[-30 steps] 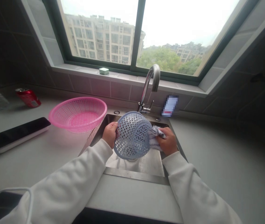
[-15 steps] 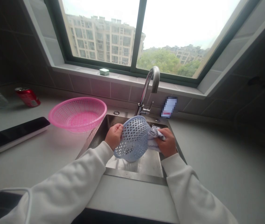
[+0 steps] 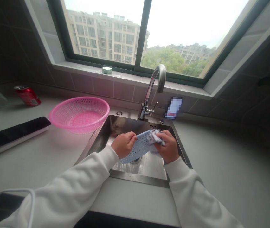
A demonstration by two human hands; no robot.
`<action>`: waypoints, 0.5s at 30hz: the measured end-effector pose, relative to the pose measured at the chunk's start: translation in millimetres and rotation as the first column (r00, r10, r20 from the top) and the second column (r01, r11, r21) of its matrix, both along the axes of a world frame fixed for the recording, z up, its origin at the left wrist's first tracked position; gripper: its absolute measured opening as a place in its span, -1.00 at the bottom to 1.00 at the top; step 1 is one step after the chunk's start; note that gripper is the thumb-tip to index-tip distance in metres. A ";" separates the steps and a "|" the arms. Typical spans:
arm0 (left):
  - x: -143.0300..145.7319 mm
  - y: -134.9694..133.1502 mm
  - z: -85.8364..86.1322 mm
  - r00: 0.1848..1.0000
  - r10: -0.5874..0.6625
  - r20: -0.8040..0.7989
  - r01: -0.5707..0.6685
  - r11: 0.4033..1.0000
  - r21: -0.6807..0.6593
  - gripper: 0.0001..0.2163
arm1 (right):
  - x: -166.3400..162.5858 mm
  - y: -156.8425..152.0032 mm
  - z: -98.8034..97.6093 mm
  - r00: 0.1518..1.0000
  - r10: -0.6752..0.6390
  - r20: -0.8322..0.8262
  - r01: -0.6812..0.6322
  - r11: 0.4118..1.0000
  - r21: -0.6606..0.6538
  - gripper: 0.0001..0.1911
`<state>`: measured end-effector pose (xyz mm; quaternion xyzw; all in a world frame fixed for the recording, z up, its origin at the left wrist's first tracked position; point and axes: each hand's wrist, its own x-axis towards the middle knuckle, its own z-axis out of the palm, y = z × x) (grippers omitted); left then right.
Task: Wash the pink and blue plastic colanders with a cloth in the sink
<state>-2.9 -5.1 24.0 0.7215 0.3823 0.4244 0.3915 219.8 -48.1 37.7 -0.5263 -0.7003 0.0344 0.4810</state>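
Note:
Over the steel sink point(image 3: 149, 169), a light blue plastic basket point(image 3: 138, 148) with a pattern of holes is tilted at a slant. My left hand point(image 3: 125, 145) is closed on its left rim, thumb along the edge. Bunched in my right hand point(image 3: 169, 147) is a white and grey cloth point(image 3: 154, 137), pressed against the basket's right rim. The fingers of the right hand are wrapped round the cloth. Part of the basket is hidden behind the left hand and the cloth.
A pink basket point(image 3: 80, 115) stands left of the sink, near a red can point(image 3: 28, 96) and a black-topped long box point(image 3: 17, 134). Behind the sink rises a faucet point(image 3: 149, 91); a phone with a blurred screen point(image 3: 173, 107) leans at its right. Green soap point(image 3: 106, 70) lies on the sill.
The blue basket has been tipped to a flatter angle, showing less of its side. My left hand has turned and shifted right. The cloth now lies over the rim.

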 end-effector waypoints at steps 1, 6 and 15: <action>1.6 -1.0 -1.0 1.000 -0.008 -0.010 0.007 1.000 -0.008 -0.90 | -10.5 -4.2 0.5 0.995 0.095 -0.002 -0.095 0.995 -0.004 -0.81; 1.7 0.6 -5.1 0.999 -0.042 0.031 0.044 0.997 -0.064 -0.87 | -18.8 -2.8 -0.3 0.986 0.161 -0.033 -0.163 0.984 -0.070 -0.73; 4.8 0.7 -7.8 0.999 -0.035 -0.041 0.035 0.999 0.015 -0.90 | -11.2 -3.0 -0.8 0.989 0.147 -0.015 -0.148 0.985 -0.087 -0.73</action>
